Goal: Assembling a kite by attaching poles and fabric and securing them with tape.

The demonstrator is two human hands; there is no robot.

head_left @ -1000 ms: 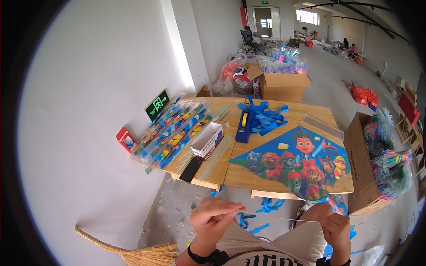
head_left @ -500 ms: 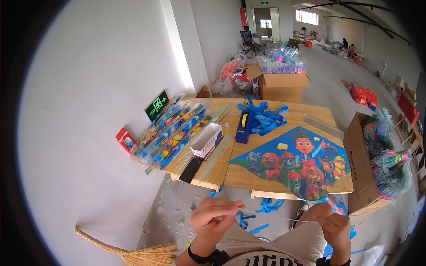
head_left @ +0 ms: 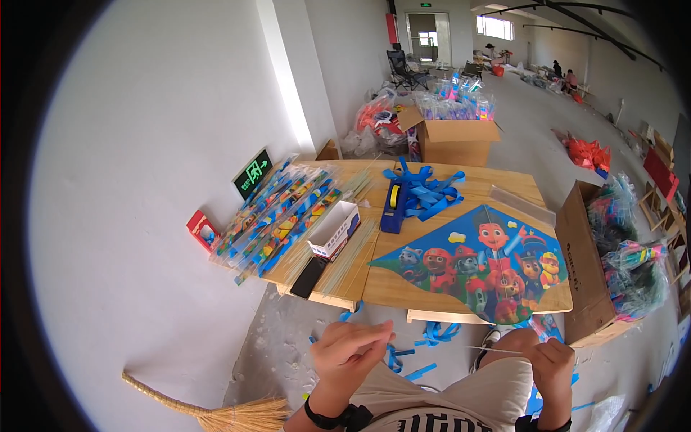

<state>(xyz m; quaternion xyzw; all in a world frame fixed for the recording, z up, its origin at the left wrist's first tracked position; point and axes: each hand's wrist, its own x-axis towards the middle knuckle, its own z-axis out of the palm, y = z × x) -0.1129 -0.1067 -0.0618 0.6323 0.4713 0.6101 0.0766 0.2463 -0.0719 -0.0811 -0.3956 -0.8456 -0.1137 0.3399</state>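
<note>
Above my lap, my right hand (head_left: 551,363) is closed around a thin pale stick (head_left: 497,351), whose free end points left. My left hand (head_left: 351,356) is raised apart from it, thumb and fingers pinched together; whatever is between its fingertips is too small to make out. In front of both hands, a diamond-shaped kite (head_left: 446,263) printed with cartoon characters lies flat on the wooden table (head_left: 518,180). More thin pale sticks (head_left: 353,259) lie in bundles on the table's left part.
Packed kites (head_left: 277,212), an open white box (head_left: 336,230), a black phone (head_left: 309,277), a blue tape dispenser (head_left: 394,207) and blue ribbons (head_left: 432,191) occupy the table. Cardboard boxes stand behind (head_left: 461,144) and right (head_left: 586,266). A straw broom (head_left: 237,416) lies lower left.
The stick reached from my left hand to my right before; now a gap shows between its end and my left hand. My right hand has shifted slightly right.
</note>
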